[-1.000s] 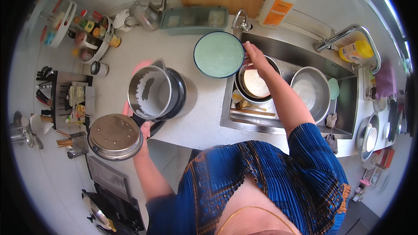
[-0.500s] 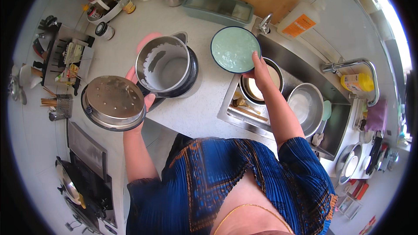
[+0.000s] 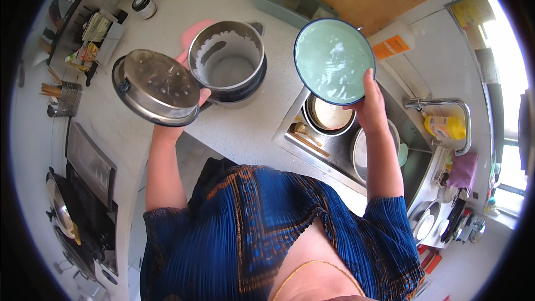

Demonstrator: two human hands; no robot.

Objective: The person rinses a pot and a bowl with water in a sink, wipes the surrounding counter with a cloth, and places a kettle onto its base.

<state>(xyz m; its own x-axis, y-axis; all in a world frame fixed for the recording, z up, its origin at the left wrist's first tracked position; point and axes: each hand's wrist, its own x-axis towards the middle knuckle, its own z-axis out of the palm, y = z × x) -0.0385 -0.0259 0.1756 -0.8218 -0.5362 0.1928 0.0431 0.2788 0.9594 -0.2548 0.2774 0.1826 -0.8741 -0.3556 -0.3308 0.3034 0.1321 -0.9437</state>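
In my left hand [image 3: 169, 132] is a metal pot lid [image 3: 159, 85] with a dark rim, tilted, its domed face dotted with small marks; the lid covers most of the fingers, and the thumb shows at its right edge. Right beside it on the counter stands a deep metal pot [image 3: 228, 69] with a dark outside and whitish residue around its inner wall. My right hand [image 3: 370, 106] grips a pale green enamel dish [image 3: 334, 61] with a dark blue rim, thumb over the edge and fingers underneath. The dish's inside looks glossy; whether it holds liquid, I cannot tell.
Below the dish, the steel sink [image 3: 283, 144] holds stacked bowls [image 3: 330, 117], chopsticks [image 3: 309, 144] and a steel basin [image 3: 362, 153]. A tap [image 3: 440, 102] and yellow bottle [image 3: 446, 127] stand at right. A jar [image 3: 144, 6] and pink object [image 3: 196, 30] sit beyond; a stove [image 3: 92, 217] lies left.
The green dish has risen and moved right, and looks larger. My left hand has carried the lid farther forward beside the pot, changing its tilt. The whole view has shifted.
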